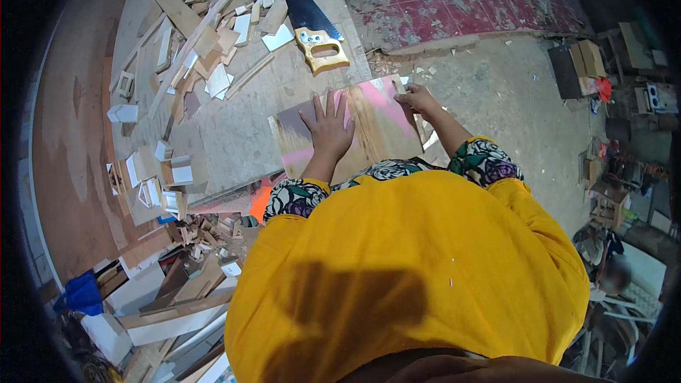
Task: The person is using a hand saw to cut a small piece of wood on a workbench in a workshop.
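Note:
A flat wooden board (365, 124) with pink streaks lies at the near right corner of the worktable, part of it past the table's edge. My left hand (330, 128) rests flat on its left half, fingers spread. At the board's far right corner, my right hand (420, 100) has its fingers closed round the edge; the fingertips underneath are hidden. Beyond the board lies a handsaw (312, 25) with a dark blade and a wooden handle, touched by neither hand.
Wood offcuts (213, 50) cover the left part of the worktable (241, 128). Small white-faced blocks (177, 170) sit near its left edge. More scrap planks (181, 305) are heaped below on the left. The concrete floor (504, 99) stretches right, with boxes (585, 64) beyond.

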The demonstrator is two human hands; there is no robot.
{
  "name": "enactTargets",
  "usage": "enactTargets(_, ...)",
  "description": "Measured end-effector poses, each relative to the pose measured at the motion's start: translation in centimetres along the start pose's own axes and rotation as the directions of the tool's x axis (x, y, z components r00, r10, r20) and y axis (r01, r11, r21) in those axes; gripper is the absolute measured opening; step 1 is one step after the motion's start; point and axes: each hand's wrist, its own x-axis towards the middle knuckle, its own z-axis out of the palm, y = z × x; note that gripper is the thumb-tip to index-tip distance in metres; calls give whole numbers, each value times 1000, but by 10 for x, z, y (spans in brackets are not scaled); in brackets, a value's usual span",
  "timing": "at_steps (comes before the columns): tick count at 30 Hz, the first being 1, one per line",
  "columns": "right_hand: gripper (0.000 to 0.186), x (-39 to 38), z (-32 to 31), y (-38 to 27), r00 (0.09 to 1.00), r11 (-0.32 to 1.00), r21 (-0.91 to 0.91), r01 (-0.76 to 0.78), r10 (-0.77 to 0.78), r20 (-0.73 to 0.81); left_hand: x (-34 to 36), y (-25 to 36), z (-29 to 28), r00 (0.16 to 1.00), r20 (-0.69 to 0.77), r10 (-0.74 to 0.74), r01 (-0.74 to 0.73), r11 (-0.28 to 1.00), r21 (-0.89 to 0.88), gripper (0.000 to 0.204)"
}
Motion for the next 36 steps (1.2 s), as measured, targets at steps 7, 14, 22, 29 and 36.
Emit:
enactTargets(7, 35, 20, -2, -5, 983, 972, 229, -51, 8, 186, 7, 1, -8, 999, -4, -40, 40, 997, -64, 65)
enactTargets(14, 36, 20, -13, -88, 949, 926, 360, 109, -204, 238, 51, -8, -49, 877, -470, -103, -50, 952, -303, 56)
enactTargets(22, 38, 36, -22, -127, 863, 929, 369, 20, -203, 462, 75, -26, -97, 998, -39, -53, -4, 550, -835, 19)
enactTargets(29, 38, 47, 18, -113, 724, 838, 463, -289, -126, 679, 73, -9, -127, 995, -98, 28, -102, 178, -979, 9)
enactTargets(36, 33, 56, -10, -166, 974, 975, 158, 156, -178, 137, 67, -59, -137, 993, -62, -104, 45, 789, -612, 17)
